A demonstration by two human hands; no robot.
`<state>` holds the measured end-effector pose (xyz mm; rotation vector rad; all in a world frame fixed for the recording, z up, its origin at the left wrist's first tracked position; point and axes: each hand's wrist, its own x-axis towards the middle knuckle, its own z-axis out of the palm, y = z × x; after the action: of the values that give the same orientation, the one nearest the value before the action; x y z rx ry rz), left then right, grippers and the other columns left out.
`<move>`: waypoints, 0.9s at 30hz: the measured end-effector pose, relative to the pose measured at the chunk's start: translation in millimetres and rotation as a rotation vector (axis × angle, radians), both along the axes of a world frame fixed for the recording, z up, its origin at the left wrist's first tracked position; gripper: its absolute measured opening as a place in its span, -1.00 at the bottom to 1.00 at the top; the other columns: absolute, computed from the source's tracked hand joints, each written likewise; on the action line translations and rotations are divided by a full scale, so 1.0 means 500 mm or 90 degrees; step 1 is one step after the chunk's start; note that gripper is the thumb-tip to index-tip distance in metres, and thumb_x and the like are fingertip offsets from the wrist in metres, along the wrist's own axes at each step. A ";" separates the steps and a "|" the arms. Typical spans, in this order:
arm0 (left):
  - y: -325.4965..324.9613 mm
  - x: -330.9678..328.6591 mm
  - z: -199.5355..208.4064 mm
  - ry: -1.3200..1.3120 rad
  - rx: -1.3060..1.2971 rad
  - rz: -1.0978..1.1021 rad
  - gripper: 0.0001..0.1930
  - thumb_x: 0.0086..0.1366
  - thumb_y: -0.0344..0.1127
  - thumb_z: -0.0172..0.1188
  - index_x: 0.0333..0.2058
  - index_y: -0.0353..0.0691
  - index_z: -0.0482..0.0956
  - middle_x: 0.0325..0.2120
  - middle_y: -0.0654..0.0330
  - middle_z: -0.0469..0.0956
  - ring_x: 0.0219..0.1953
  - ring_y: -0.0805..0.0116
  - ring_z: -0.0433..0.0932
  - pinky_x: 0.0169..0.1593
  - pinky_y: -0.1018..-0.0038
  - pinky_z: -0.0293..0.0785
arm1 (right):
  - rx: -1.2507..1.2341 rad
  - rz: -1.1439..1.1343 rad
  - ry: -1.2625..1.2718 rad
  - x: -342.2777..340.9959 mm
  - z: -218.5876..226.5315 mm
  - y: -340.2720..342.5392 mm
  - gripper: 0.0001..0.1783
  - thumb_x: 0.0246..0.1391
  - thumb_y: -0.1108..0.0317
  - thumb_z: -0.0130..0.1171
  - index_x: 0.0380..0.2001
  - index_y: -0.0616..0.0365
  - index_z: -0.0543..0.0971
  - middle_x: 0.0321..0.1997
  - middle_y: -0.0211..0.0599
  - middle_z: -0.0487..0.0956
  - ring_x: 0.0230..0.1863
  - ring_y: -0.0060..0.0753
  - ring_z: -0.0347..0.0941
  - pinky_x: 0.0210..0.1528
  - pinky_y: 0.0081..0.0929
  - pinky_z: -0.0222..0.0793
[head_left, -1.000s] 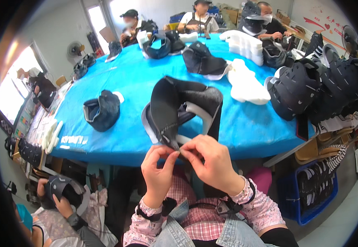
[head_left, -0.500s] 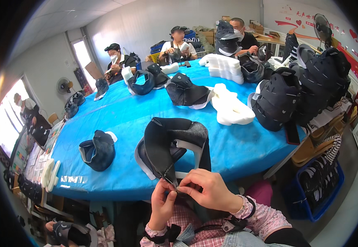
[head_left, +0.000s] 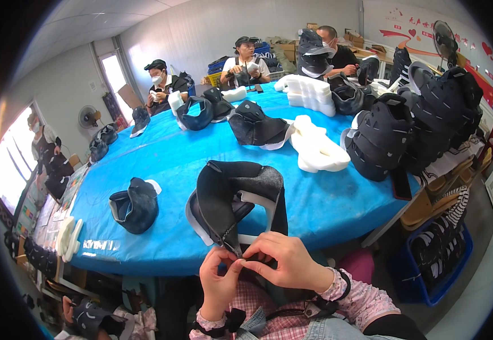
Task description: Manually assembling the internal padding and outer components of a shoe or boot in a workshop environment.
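Note:
In front of me stands a curved black padded fabric piece (head_left: pixel 215 195), like a liner, with a zigzag seam running down its near side. My left hand (head_left: pixel 219 280) pinches the near lower tip of it between thumb and fingers. At the same tip, the thumb and fingers of my right hand (head_left: pixel 283 260) are pinched together, nearly touching the left. Anything small between the fingertips is too fine to make out. Pale grey trim (head_left: pixel 200 228) shows around its lower left side. A smaller black padded piece (head_left: pixel 139 207) sits to the left on the blue-covered table (head_left: pixel 161 147).
White foam shapes (head_left: pixel 317 144) lie beyond, beside another black piece (head_left: pixel 258 124). Tall stacks of black pieces (head_left: pixel 379 136) line the right side. A blue crate (head_left: pixel 430 260) of black pieces is at the lower right. Several people (head_left: pixel 245 62) sit or stand around the table.
Both hands keep their pinch at the tip; my left hand has shifted slightly left. The padded piece has moved slightly left. Across the table, people have changed their posture.

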<state>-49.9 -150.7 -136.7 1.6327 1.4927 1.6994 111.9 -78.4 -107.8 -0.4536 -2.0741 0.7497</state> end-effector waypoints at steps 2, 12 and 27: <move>0.000 -0.012 -0.010 -0.057 -0.021 -0.045 -0.81 0.06 -0.47 0.32 -0.49 -0.34 0.43 -0.49 0.24 0.42 -0.48 0.53 0.38 -0.37 0.62 0.28 | -0.012 0.007 -0.011 0.005 0.000 -0.001 -0.83 -0.07 0.30 0.28 -0.45 0.11 0.54 -0.46 -0.35 0.50 -0.45 -0.30 0.43 -0.47 -0.41 0.34; -0.007 -0.018 -0.033 -0.317 -0.086 -0.260 -0.86 0.18 -0.47 0.23 -0.43 -0.27 0.41 -0.40 0.33 0.37 -0.35 0.60 0.34 -0.25 0.66 0.25 | -0.014 0.092 -0.003 0.028 0.002 0.016 -0.87 -0.10 0.43 0.26 -0.42 0.13 0.53 -0.43 -0.34 0.52 -0.39 -0.28 0.46 -0.42 -0.43 0.37; 0.004 0.018 -0.027 -0.464 -0.013 -0.137 -0.88 0.24 -0.48 0.13 -0.30 -0.23 0.36 -0.47 0.30 0.40 -0.54 0.64 0.30 -0.49 0.71 0.16 | 0.022 -0.078 0.018 -0.004 -0.002 0.009 -0.89 -0.10 0.48 0.28 -0.44 0.15 0.56 -0.44 -0.33 0.55 -0.45 -0.33 0.48 -0.43 -0.50 0.40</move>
<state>-40.8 -148.9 -150.4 0.9417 0.9343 1.8518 110.0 -74.0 -108.8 -0.5423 -2.0108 0.6432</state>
